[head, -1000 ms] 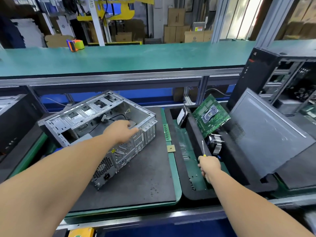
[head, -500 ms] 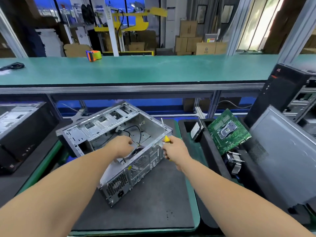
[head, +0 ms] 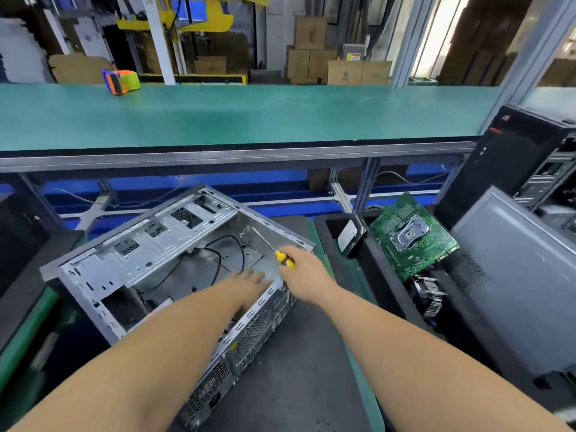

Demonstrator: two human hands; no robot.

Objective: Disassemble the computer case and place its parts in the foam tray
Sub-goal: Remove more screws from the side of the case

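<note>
The open grey computer case (head: 131, 263) lies on its side on a dark mat, black cables loose inside. My left hand (head: 246, 283) reaches into the case with fingers stretched out flat near its rear wall. My right hand (head: 304, 275) grips a yellow-handled screwdriver (head: 282, 258); its shaft points up-left into the case, tip near the far inner corner. To the right stands the black foam tray (head: 377, 275), holding a green motherboard (head: 411, 235), a hard drive (head: 349, 236) and a finned heatsink (head: 431, 297).
A grey side panel (head: 526, 275) leans at the right over the tray. A black tower case (head: 517, 160) stands behind it. A green-topped shelf (head: 237, 116) runs across the back with an orange tape dispenser (head: 120, 81). Another dark case (head: 18, 241) sits at the left.
My right hand carried the screwdriver from over the foam tray to the case, and its tip now points inside. My left hand went from the case's top edge down into the interior.
</note>
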